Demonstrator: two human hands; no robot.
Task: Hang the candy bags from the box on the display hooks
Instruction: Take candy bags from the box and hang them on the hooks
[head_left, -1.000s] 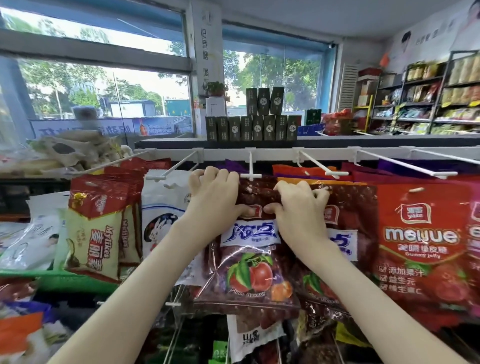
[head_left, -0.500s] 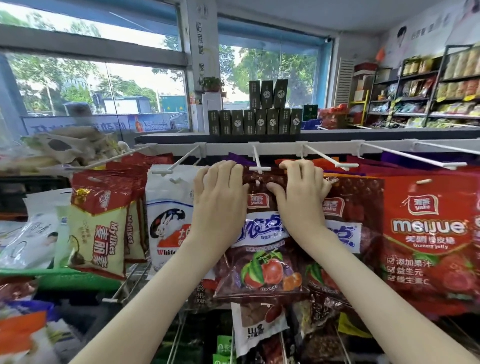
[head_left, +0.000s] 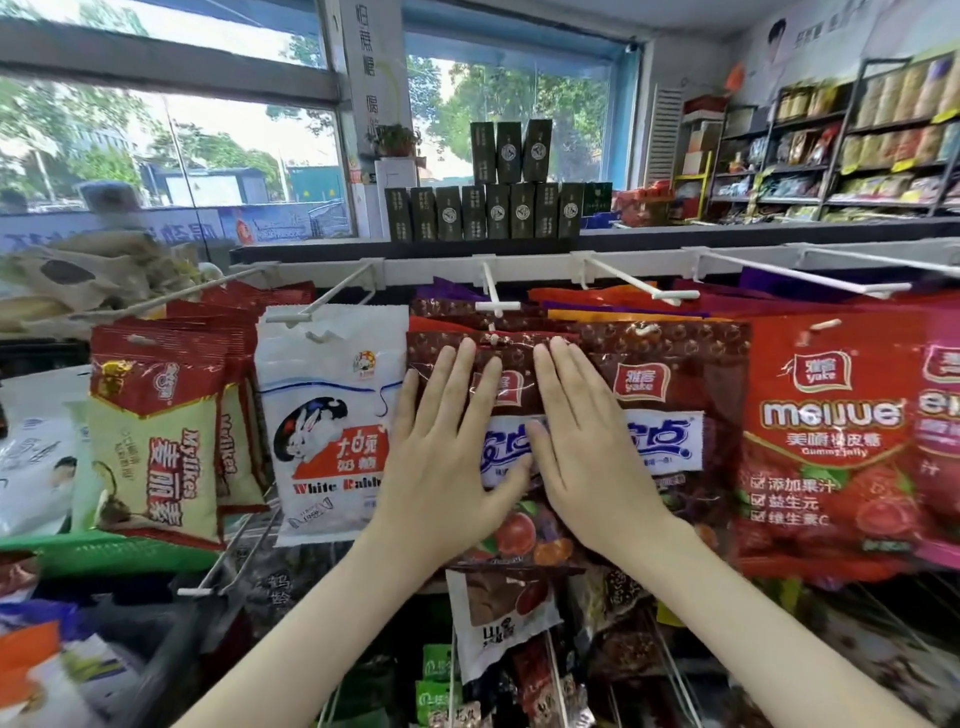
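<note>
A dark brown candy bag (head_left: 511, 358) with fruit pictures hangs from the middle white display hook (head_left: 493, 296). My left hand (head_left: 447, 462) lies flat on the bag's left half, fingers straight and spread. My right hand (head_left: 587, 452) lies flat on its right half, fingers straight. More brown bags hang behind it, and another brown bag (head_left: 675, 395) of the same kind hangs just to the right. The box is not in view.
A white rabbit-print bag (head_left: 327, 415) hangs on the hook to the left, red-and-yellow bags (head_left: 156, 441) further left. Red gummy bags (head_left: 831, 436) hang at the right. Dark green cartons (head_left: 488, 213) stand on the shelf above. Lower hooks carry more packets (head_left: 498, 623).
Both hands have let go of the bag's top edge, slid down and flattened against its front. The bag now hangs on the middle hook.
</note>
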